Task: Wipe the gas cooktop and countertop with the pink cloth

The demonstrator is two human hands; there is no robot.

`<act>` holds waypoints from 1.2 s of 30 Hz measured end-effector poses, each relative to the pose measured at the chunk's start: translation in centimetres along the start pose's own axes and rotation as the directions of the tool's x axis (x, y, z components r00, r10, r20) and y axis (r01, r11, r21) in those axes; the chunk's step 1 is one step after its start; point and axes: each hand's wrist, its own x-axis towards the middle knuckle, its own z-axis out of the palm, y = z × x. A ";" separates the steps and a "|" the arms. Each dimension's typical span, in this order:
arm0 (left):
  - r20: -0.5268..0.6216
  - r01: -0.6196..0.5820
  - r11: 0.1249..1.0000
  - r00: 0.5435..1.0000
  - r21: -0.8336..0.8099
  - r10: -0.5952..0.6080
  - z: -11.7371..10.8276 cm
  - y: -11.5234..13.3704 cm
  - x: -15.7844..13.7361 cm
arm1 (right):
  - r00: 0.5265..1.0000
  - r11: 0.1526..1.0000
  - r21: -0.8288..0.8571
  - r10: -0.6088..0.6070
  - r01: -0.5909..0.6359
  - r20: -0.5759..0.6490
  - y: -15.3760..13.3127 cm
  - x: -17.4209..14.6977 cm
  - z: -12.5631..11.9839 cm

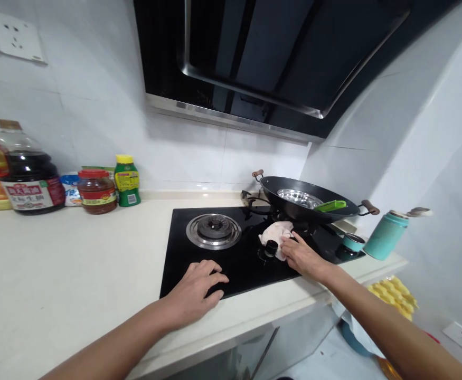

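Under the fingers of my right hand [302, 257] is a crumpled white cloth [275, 232], pressed on the black glass stove top [238, 269] right beside a black control knob [271, 248]. The fingertips are bent onto the cloth. My left hand [197, 287] rests at the front left edge of the stove, fingers apart and holding nothing. Behind it lies the bare left burner [214, 230] with its steel ring. On the right burner sits a large black wok [313, 187], holding a shiny metal plate [299, 198] and a green-handled utensil [331, 206].
Along the wall at left stand a soy sauce bottle [28, 179], a red-lidded jar [97, 192] and a green bottle [126, 182]. A teal flask [387, 236] and its teal cup [353, 242] are at right. Overhead hangs the range hood [238, 63]. Egg trays [393, 295] lie below the counter.
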 end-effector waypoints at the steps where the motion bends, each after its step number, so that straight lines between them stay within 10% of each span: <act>1: -0.002 -0.002 1.000 1.000 -0.002 0.002 0.0 0.0 0.0 | 1.000 1.000 0.002 -0.002 0.002 -0.011 -0.2 -0.2 0.2; 14: -0.015 -0.013 0.999 1.000 -0.034 0.012 -0.1 0.6 -0.3 | 0.982 0.984 0.162 0.104 -0.078 -0.158 1.1 -3.9 3.2; 23: -0.070 -0.045 0.999 0.997 -0.030 0.043 0.2 0.5 -0.1 | 0.967 0.953 -0.174 0.253 -0.247 0.012 0.0 1.4 -1.3; 36: -0.064 -0.042 0.999 0.997 -0.012 0.041 -0.2 1.1 0.0 | 0.941 0.956 -0.051 0.295 -0.290 0.163 2.3 6.3 -0.8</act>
